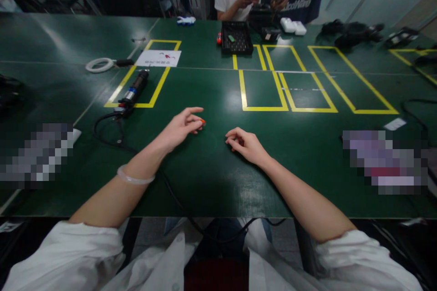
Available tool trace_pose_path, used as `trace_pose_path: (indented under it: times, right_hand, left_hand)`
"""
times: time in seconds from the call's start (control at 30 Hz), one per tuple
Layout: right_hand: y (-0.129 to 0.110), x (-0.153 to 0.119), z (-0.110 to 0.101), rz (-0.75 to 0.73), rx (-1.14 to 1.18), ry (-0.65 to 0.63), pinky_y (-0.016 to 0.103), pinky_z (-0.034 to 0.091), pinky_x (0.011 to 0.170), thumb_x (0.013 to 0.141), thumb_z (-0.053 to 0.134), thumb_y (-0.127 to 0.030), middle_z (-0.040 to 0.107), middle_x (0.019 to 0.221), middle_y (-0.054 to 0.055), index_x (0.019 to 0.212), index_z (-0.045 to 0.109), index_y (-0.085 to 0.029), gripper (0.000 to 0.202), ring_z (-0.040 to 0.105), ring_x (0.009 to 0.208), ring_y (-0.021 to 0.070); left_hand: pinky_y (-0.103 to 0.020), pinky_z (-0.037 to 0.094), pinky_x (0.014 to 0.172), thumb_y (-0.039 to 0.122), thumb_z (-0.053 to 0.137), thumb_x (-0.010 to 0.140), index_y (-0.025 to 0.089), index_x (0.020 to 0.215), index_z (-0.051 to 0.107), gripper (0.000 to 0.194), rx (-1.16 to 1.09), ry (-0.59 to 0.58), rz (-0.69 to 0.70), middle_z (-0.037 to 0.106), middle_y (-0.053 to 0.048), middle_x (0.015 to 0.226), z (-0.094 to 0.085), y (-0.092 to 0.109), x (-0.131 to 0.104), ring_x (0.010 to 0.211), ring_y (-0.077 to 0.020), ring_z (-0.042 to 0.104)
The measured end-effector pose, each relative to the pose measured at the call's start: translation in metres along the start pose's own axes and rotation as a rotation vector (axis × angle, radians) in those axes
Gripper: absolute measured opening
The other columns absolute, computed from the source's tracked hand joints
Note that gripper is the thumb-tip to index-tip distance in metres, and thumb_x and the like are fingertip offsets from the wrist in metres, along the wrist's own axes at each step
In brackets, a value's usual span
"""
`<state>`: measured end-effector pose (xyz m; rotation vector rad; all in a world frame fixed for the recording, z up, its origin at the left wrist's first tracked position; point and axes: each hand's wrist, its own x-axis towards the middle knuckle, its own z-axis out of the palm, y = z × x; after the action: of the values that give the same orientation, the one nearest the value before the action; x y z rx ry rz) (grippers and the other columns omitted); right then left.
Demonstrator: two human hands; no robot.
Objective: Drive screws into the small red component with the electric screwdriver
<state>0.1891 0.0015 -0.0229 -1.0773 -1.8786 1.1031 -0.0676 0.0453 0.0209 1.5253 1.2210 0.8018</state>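
Observation:
Over the green table (205,168), my left hand (184,126) has its index finger stretched out. Its thumb and other fingers close on a small orange-red piece (203,122), too small to name. To the right, my right hand (244,144) rests low at the tabletop, fingers curled toward the thumb; whatever lies between them is hidden. An electric screwdriver (135,86), black with a blue and silver band, lies left of my left hand. Its black cable (174,193) runs under my left forearm and over the front edge.
Yellow tape outlines (264,109) mark the table. A white paper (159,58) bears small red things or marks. Farther back are a black tray (236,38) holding a green piece, a red item (219,38) and white boxes (292,26). Two people with phones sit opposite.

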Motion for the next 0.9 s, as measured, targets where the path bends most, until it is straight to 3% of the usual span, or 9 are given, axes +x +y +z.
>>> trace_pose_path:
  times: [0.1, 0.2, 0.43, 0.63, 0.77, 0.9]
  right_hand:
    - [0.001, 0.000, 0.001, -0.046, 0.035, -0.006, 0.022, 0.047, 0.061, 0.090, 0.060, -0.027, 0.067, 0.088, 0.000, 0.115, 0.056, -0.020, 0.026, 0.059, 0.060, 0.0089]
    - [-0.002, 0.001, 0.002, -0.087, 0.022, -0.032, 0.022, 0.045, 0.059, 0.089, 0.063, -0.029, 0.064, 0.083, -0.001, 0.113, 0.058, -0.021, 0.026, 0.056, 0.061, 0.0091]
    - [-0.007, 0.001, 0.002, -0.154, -0.066, -0.042, 0.024, 0.045, 0.060, 0.089, 0.066, -0.029, 0.060, 0.081, 0.000, 0.099, 0.063, -0.020, 0.013, 0.054, 0.064, 0.0109]
    - [-0.004, 0.003, 0.002, -0.155, -0.088, 0.026, 0.025, 0.047, 0.063, 0.089, 0.064, -0.026, 0.060, 0.090, 0.002, 0.099, 0.062, -0.021, 0.012, 0.055, 0.068, 0.0113]
    - [-0.003, 0.003, 0.003, -0.098, -0.007, 0.036, 0.023, 0.046, 0.059, 0.087, 0.065, -0.027, 0.061, 0.090, 0.002, 0.097, 0.061, -0.020, 0.013, 0.059, 0.071, 0.0119]
    - [-0.004, 0.003, 0.005, -0.034, 0.097, 0.027, 0.022, 0.046, 0.058, 0.086, 0.066, -0.030, 0.062, 0.081, 0.000, 0.100, 0.063, -0.020, 0.017, 0.058, 0.067, 0.0108]
  left_hand:
    - [-0.028, 0.048, 0.074, 0.036, 0.070, 0.081, 0.014, 0.137, 0.051, 0.063, -0.078, -0.193, -0.055, 0.069, -0.009, 0.099, 0.034, 0.004, -0.013, 0.089, -0.0181, 0.064]
    - [-0.028, 0.047, 0.071, 0.037, 0.070, 0.083, 0.015, 0.139, 0.051, 0.063, -0.104, -0.281, -0.088, 0.070, -0.008, 0.096, 0.048, 0.002, -0.018, 0.081, -0.0163, 0.063]
    - [-0.028, 0.047, 0.074, 0.038, 0.069, 0.084, 0.016, 0.142, 0.049, 0.064, -0.111, -0.274, -0.044, 0.071, -0.008, 0.096, 0.048, -0.003, -0.023, 0.083, -0.0166, 0.064]
    - [-0.028, 0.051, 0.078, 0.030, 0.068, 0.085, 0.018, 0.142, 0.047, 0.063, -0.036, -0.208, 0.129, 0.064, -0.012, 0.119, 0.051, -0.008, -0.024, 0.092, -0.0163, 0.065]
    - [-0.026, 0.052, 0.078, 0.025, 0.063, 0.088, 0.020, 0.142, 0.048, 0.056, 0.112, -0.154, 0.246, 0.066, -0.009, 0.108, 0.052, -0.007, -0.026, 0.093, -0.0159, 0.065]
    - [-0.027, 0.053, 0.080, 0.029, 0.061, 0.091, 0.019, 0.142, 0.047, 0.054, 0.172, -0.133, 0.259, 0.068, -0.008, 0.104, 0.052, -0.004, -0.029, 0.092, -0.0162, 0.066]
